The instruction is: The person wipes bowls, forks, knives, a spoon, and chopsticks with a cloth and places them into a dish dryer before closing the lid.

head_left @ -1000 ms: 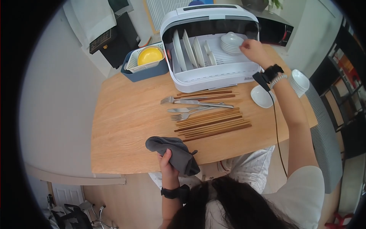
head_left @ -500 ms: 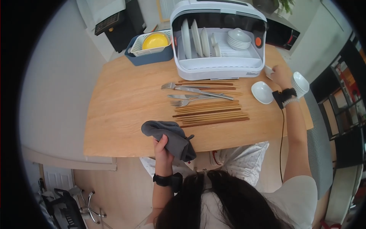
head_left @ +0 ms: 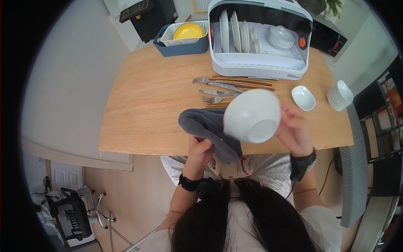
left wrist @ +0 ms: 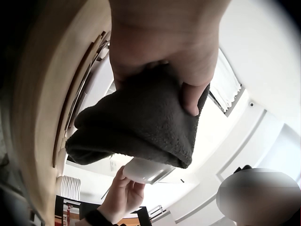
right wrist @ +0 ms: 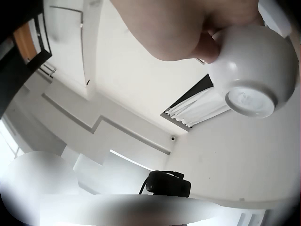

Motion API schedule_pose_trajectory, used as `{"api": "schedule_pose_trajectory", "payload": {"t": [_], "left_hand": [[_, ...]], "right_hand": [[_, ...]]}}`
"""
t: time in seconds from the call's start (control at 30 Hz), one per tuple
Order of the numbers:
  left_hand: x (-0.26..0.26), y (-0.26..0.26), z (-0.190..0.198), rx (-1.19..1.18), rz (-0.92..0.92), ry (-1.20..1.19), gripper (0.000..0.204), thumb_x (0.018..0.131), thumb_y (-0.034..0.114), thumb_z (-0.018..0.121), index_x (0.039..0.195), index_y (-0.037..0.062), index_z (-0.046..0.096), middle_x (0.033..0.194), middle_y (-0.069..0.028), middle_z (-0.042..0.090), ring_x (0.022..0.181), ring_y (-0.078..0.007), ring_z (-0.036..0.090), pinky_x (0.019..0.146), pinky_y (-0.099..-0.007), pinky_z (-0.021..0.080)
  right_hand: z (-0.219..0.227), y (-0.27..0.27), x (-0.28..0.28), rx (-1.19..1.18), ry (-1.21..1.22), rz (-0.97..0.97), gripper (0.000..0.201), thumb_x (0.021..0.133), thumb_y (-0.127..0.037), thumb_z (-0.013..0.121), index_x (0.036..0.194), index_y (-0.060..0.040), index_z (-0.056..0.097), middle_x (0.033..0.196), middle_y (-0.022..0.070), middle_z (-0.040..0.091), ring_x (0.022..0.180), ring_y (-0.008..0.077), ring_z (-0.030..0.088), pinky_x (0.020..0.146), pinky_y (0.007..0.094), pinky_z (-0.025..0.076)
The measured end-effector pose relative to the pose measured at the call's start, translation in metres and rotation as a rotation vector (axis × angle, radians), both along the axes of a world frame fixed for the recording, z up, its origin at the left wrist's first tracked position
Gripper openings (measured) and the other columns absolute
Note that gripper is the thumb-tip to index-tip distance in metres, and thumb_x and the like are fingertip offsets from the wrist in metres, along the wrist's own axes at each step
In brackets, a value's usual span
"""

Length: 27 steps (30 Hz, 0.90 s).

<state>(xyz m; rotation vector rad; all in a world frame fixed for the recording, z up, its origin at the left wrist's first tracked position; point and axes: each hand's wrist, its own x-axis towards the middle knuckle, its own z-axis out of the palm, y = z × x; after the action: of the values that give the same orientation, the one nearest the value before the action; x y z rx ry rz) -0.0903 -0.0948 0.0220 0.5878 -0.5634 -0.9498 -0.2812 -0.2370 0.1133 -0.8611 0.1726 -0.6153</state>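
My right hand grips a white bowl by its rim. The bowl is tipped over, so its round foot faces the head camera. In my left hand is a folded dark grey cloth, gripped with the thumb on top. The bowl's left side overlaps the cloth in the head view, above the table's front edge. From the left wrist, the cloth hides much of the bowl. The right wrist view shows the bowl with fingers at its rim.
A white dish rack with plates and small dishes stands at the back, beside a blue basin holding a yellow bowl. Forks and knives lie with chopsticks mid-table. One small dish and a dish stack are right.
My right hand has gone from the dish rack to the table's right side, then brought a white bowl left and nearer, up to the cloth. My left hand keeps its grip on the cloth.
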Motion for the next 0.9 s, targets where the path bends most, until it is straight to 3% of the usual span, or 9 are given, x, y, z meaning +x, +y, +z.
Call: {"api": "schedule_pose_trajectory", "payload": {"t": [0.23,0.3,0.4,0.47,0.57,0.63,0.73,0.8,0.9], "left_hand": [[0.000,0.022,0.013,0.135,-0.089,-0.188,0.054,0.059,0.010,0.081,0.106,0.0007,0.054,0.099,-0.0056,0.060,0.094,-0.0172,0.057,0.082,-0.0299,0.045],[0.006,0.025,0.025,0.144,-0.056,-0.653,0.045,0.059,0.009,0.081,0.096,0.0002,0.058,0.093,-0.0047,0.061,0.087,-0.0155,0.057,0.078,-0.0282,0.045],[0.003,0.023,0.047,0.184,-0.163,-0.659,0.044,0.058,0.008,0.081,0.095,0.0005,0.059,0.088,-0.0027,0.060,0.082,-0.0132,0.056,0.075,-0.0275,0.044],[0.003,0.022,0.052,0.232,-0.252,-0.603,0.044,0.059,0.008,0.081,0.096,0.0008,0.059,0.087,-0.0022,0.060,0.082,-0.0126,0.055,0.075,-0.0274,0.044],[0.002,0.018,0.054,0.357,-0.378,-0.612,0.042,0.060,0.008,0.081,0.095,0.0016,0.059,0.092,-0.0026,0.059,0.086,-0.0104,0.053,0.076,-0.0264,0.043],[0.004,0.015,0.053,0.154,-0.150,-0.583,0.044,0.062,0.010,0.080,0.098,0.0005,0.057,0.099,-0.0043,0.057,0.089,-0.0109,0.053,0.077,-0.0258,0.043],[0.007,0.023,0.043,0.065,-0.128,-0.142,0.065,0.060,0.017,0.081,0.113,-0.0021,0.049,0.107,-0.0081,0.056,0.097,-0.0193,0.055,0.086,-0.0307,0.042],[0.005,0.018,0.040,0.026,-0.100,-0.026,0.068,0.060,0.019,0.082,0.114,-0.0021,0.048,0.108,-0.0092,0.056,0.099,-0.0204,0.055,0.087,-0.0316,0.042],[0.008,0.018,0.024,0.011,-0.100,0.115,0.072,0.059,0.020,0.082,0.117,-0.0016,0.046,0.111,-0.0111,0.056,0.099,-0.0215,0.055,0.087,-0.0321,0.043]], "right_hand": [[-0.042,0.020,0.032,-0.043,0.161,0.129,0.022,0.092,-0.019,0.046,0.109,-0.0048,0.051,0.100,0.0011,0.056,0.089,0.0096,0.053,0.080,0.0264,0.043],[-0.033,0.015,0.030,-0.125,0.229,0.146,0.017,0.092,-0.014,0.043,0.103,-0.0033,0.052,0.093,-0.0012,0.056,0.083,0.0075,0.051,0.075,0.0227,0.042],[-0.008,0.008,0.031,-0.524,0.360,0.129,0.016,0.089,-0.009,0.045,0.100,-0.0012,0.054,0.088,0.0025,0.058,0.080,0.0113,0.052,0.072,0.0246,0.042],[0.009,0.007,0.032,-1.005,0.546,0.297,0.015,0.085,-0.007,0.049,0.096,-0.0002,0.055,0.083,0.0081,0.059,0.076,0.0176,0.054,0.069,0.0281,0.043],[0.022,0.018,0.038,-1.294,0.581,0.256,0.016,0.081,-0.008,0.054,0.095,-0.0010,0.056,0.080,0.0127,0.058,0.072,0.0236,0.055,0.068,0.0306,0.043],[0.027,0.021,0.043,-1.218,0.508,0.113,0.015,0.083,-0.010,0.054,0.094,-0.0007,0.056,0.079,0.0104,0.059,0.071,0.0209,0.055,0.068,0.0301,0.043],[0.017,0.019,0.040,-0.892,0.382,-0.013,0.017,0.086,-0.015,0.054,0.094,-0.0003,0.057,0.080,0.0052,0.059,0.072,0.0145,0.054,0.068,0.0283,0.043],[0.008,0.025,0.039,-0.602,0.222,-0.044,0.026,0.091,-0.024,0.050,0.099,-0.0001,0.056,0.084,-0.0012,0.057,0.079,0.0057,0.049,0.069,0.0236,0.042],[-0.027,0.041,0.044,-0.415,0.168,-0.225,0.027,0.091,-0.025,0.049,0.101,-0.0005,0.055,0.085,-0.0010,0.056,0.080,0.0067,0.049,0.071,0.0221,0.041]]}}
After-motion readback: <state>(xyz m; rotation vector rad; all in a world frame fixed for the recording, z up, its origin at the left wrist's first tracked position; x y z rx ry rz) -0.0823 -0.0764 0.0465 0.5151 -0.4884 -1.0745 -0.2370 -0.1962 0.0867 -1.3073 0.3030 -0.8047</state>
